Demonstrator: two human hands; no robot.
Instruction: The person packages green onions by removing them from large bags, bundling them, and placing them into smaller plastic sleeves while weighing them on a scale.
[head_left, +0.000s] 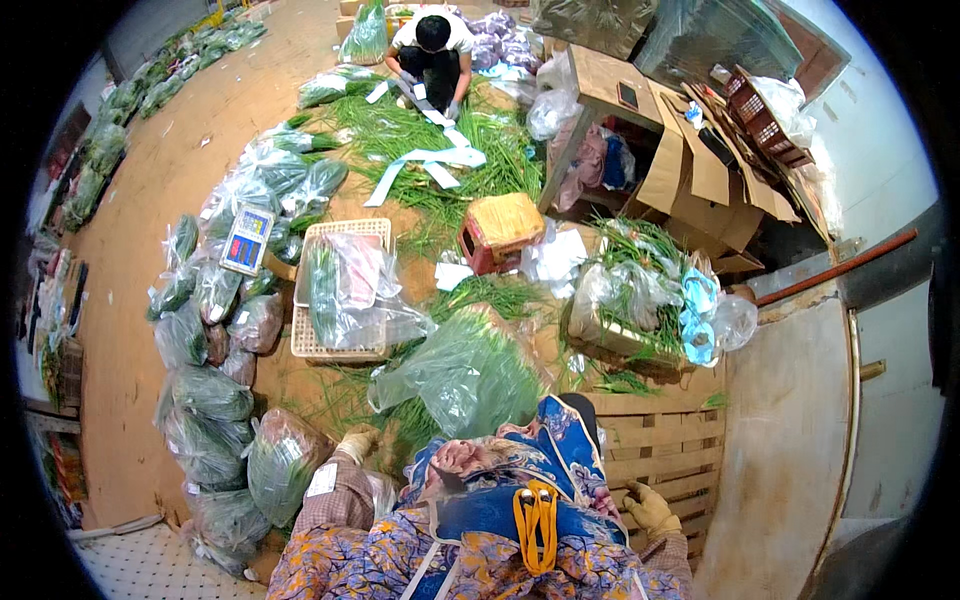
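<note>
Clear plastic bag of green stems seemed soft, best held mid-bundle; gloved right hand hung empty near slatted wooden pallet; grip of gloved left hand was indeterminable.

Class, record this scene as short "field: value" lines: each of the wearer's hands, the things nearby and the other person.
Left hand: gloved, beside a bag of greens; grip unclear
Right hand: gloved, near wooden slats; nothing seen in it
In front: large clear bag, greens inside
Left side: heaped bags
Beyond: display panel beside pale baskets
Far end: crouching person, white top, among loose green stalks
</note>
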